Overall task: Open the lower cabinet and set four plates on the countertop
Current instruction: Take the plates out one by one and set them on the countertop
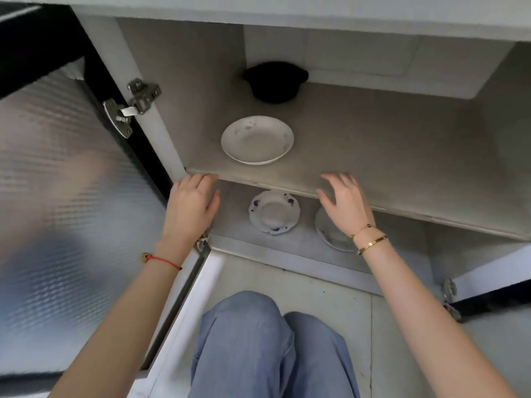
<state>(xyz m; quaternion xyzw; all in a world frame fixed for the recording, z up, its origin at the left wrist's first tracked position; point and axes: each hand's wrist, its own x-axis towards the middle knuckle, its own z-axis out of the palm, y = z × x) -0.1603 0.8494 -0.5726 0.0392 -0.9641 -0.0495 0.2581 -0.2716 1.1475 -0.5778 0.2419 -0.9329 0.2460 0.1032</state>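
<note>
The lower cabinet stands open with both doors swung out. On its upper shelf lies a plain white plate. On the cabinet floor below lie a scalloped white plate with blue flowers and another white plate, partly hidden behind my right wrist. My left hand hovers in front of the shelf's front edge at the left, fingers apart and holding nothing. Open and empty too, my right hand hangs in front of the shelf edge, above the partly hidden plate.
A black pot sits at the back of the upper shelf. The left door with frosted ribbed glass stands open at the left, its hinge near the shelf. The right door is open at the right. My knees in blue jeans are below.
</note>
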